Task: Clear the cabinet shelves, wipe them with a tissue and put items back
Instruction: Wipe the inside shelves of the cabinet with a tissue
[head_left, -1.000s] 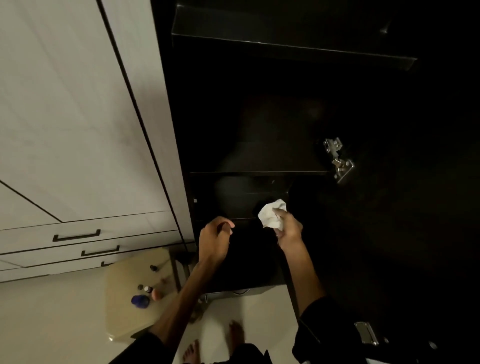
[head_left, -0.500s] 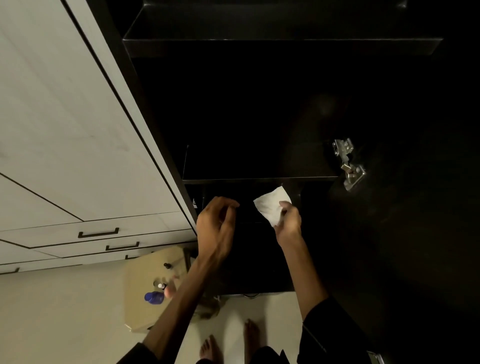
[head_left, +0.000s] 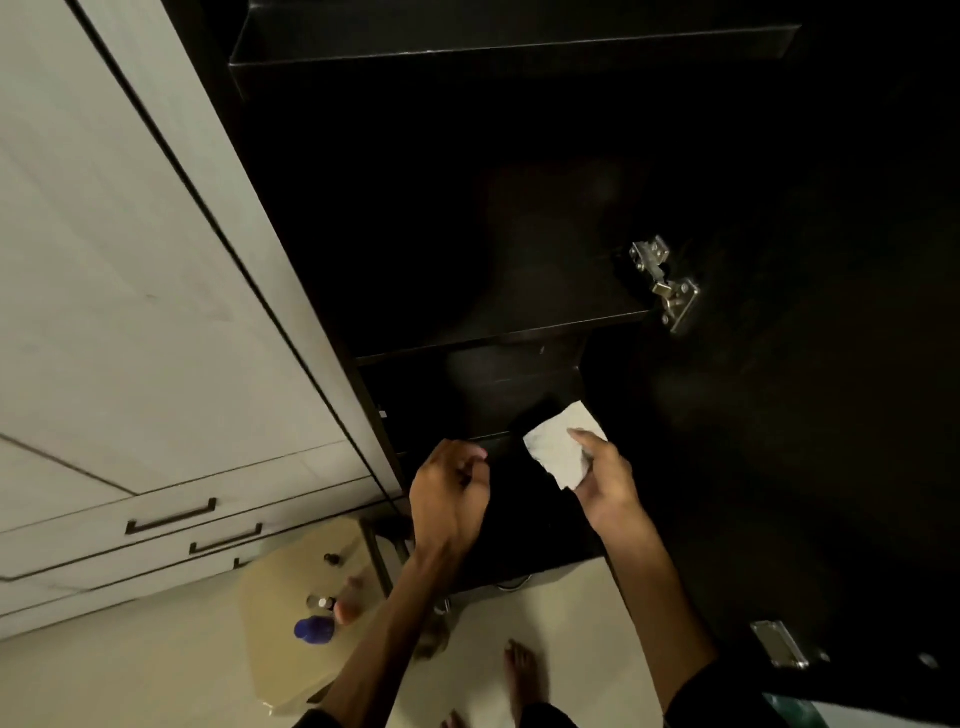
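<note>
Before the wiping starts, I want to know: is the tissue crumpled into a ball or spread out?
Mostly spread. The tissue shows as a flat, creased sheet pinched at one edge by the right hand.

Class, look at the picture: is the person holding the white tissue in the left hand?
No, the tissue is pinched in the right hand, while the left hand holds nothing visible.
</note>
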